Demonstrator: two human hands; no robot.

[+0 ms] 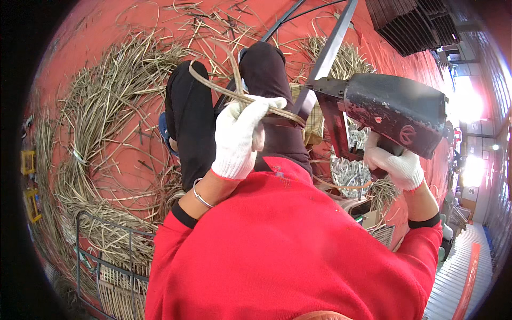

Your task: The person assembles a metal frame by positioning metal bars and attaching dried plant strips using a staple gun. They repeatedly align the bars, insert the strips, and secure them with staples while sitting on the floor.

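Over red floor (386,58), my left hand (240,136) is pinching the strip (285,113), best held taut, my right hand (397,164) gripping the nail gun (397,109) at two o'clock.

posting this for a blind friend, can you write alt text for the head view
A white-gloved left hand holds brown strips beside a metal bar, while the right hand grips a black power tool. Loose strips form a rough ring on the red floor at left.

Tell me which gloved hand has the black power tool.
The right hand: it grips the black power tool, while the left hand pinches thin brown strips instead.
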